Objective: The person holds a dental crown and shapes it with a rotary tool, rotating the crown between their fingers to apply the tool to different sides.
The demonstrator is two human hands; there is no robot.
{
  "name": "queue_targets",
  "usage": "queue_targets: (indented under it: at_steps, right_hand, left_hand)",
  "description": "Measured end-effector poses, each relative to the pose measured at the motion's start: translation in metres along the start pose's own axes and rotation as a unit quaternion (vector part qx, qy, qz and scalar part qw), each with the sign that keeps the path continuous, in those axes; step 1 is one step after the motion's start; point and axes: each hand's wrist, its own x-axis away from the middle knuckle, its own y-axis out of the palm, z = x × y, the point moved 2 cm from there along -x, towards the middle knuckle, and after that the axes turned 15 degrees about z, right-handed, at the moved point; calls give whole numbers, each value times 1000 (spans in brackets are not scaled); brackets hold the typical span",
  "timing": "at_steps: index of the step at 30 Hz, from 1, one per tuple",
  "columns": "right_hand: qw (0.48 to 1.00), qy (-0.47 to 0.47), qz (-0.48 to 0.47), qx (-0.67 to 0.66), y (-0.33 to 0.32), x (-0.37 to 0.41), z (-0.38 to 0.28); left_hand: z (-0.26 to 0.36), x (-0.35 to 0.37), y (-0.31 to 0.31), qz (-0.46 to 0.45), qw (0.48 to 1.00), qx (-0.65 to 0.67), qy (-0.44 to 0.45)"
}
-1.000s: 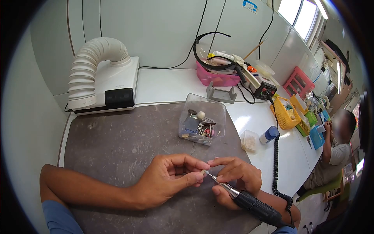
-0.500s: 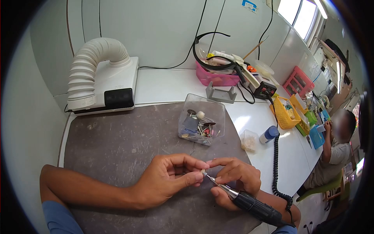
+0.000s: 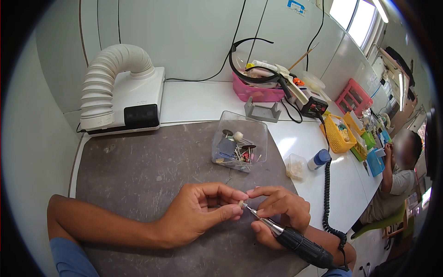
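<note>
Between the thumb and fingertips of my left hand (image 3: 203,212) is a small pale, tooth-coloured piece (image 3: 241,203), partly covered by the fingers. My right hand (image 3: 284,210) is closed around a black and silver rotary handpiece (image 3: 300,244), gripped like a pen. The handpiece's thin tip points up and left and meets the small piece, or comes very close to it. Both hands are above the dark scratched mat (image 3: 129,184), with their fingertips nearly together. Just beyond them stands a clear plastic box (image 3: 239,161) of burs and polishing discs.
A white dust extractor (image 3: 147,99) with a ribbed hose stands back left. Behind the mat are a pink basket (image 3: 258,92), a grey stand (image 3: 262,111) and a control box (image 3: 314,107). A blue-capped bottle (image 3: 319,159) and coiled cord (image 3: 326,198) lie right. Another person (image 3: 397,180) sits farther right.
The small piece has turned slightly in my left fingertips. My right hand and the handpiece have shifted very slightly right; everything else looks the same.
</note>
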Motion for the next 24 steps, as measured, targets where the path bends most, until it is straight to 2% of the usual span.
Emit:
queue_targets:
  at_steps: [12, 15, 24]
  right_hand:
    - [1000, 14, -25, 8, -1, 1, -2]
    - [1000, 21, 2, 8, -2, 1, -1]
    - [1000, 20, -11, 16, -1, 1, -2]
  left_hand:
    - [-2, 0, -1, -11, 999, -23, 19]
    - [-3, -1, -2, -10, 999, -24, 22]
    - [-3, -1, -2, -11, 1000, -11, 22]
